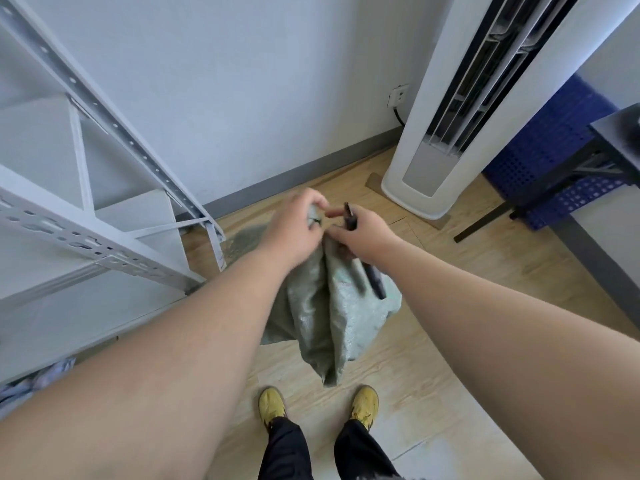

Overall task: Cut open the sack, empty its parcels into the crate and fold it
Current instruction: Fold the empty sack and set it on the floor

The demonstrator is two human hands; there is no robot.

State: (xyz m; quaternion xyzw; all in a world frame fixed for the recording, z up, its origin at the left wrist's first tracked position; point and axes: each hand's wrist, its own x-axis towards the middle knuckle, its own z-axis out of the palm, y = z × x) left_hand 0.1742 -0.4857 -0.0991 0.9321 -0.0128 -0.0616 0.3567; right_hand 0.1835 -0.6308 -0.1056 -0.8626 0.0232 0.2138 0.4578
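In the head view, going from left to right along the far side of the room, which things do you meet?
Rack → sack, gripped at its neck by both hands → air conditioner → blue crate → dark table.

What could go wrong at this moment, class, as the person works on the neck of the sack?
The left hand pinches the sack neck right beside the dark tool in the right hand; a slip could nick its fingers. The sack hangs above the yellow shoes, so parcels might drop onto the feet.

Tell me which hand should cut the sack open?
Probably the right hand: it already grips the dark cutter beside the bunched top of the sack. The left hand is busy pinching that top.
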